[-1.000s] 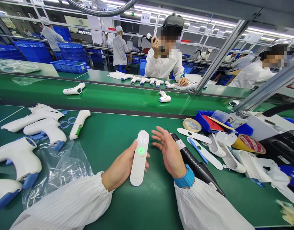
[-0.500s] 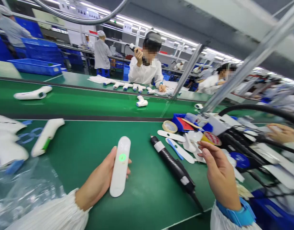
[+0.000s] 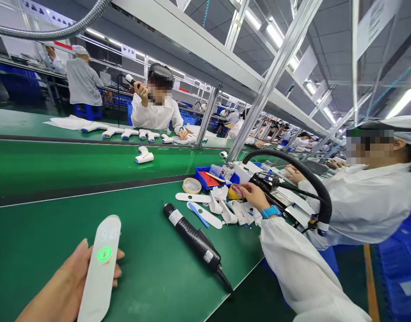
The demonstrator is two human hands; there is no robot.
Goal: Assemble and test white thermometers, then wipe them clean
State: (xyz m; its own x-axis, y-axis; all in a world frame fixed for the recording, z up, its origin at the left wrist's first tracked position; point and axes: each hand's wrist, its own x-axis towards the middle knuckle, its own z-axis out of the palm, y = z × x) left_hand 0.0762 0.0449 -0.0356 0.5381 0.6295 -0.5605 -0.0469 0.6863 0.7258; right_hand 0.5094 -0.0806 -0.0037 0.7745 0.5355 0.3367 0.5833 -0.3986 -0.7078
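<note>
My left hand [image 3: 73, 277] is closed round a slim white handheld thermometer [image 3: 100, 277], held upright at the lower left. Its face shows pale lit digits and a glowing green ring. My right hand [image 3: 255, 197], with a blue wristband, reaches out over the clutter at the right. Its outstretched fingertips are at the right edge of a round yellow roll with a red label [image 3: 235, 191]; I cannot tell whether they touch it. Nearby lie white strip-shaped covers [image 3: 208, 215], a blue stick [image 3: 199, 214] and white curved plastic parts [image 3: 225, 210].
A black electric screwdriver [image 3: 192, 241] lies across the green bench. Masking tape [image 3: 192, 185] and a blue tray [image 3: 203, 182] stand behind. A black hose [image 3: 302, 167] arches at the right, beside a co-worker [image 3: 369, 197]. A white gun-shaped thermometer [image 3: 144, 155] lies on the green strip.
The view has turned right. My right hand has reached farther to the yellow roll. The thermometer in my left hand now shows lit digits and sits lower left in view.
</note>
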